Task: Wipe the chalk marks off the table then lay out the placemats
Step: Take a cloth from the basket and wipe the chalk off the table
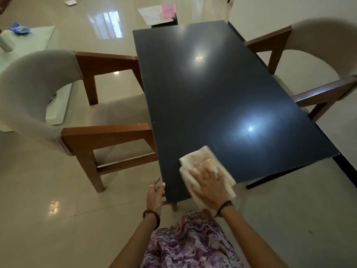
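Observation:
A long dark table [212, 89] runs away from me, glossy, with two light reflections and no chalk marks that I can make out. A folded cream cloth [195, 156] lies on its near end. My right hand [209, 185] presses flat on the cloth with spread fingers. My left hand [154, 194] holds the table's near left corner, thumb on top and fingers at the edge. Beyond the far end, a pale placemat [152, 15] lies on a small black stand with a pink box [168, 10] on it.
One armchair [58, 105] with a grey back stands close to the table's left side, another armchair [316, 60] on the right. A glass table [29, 41] with a blue cloth [19, 29] is far left. Glossy tiled floor surrounds everything.

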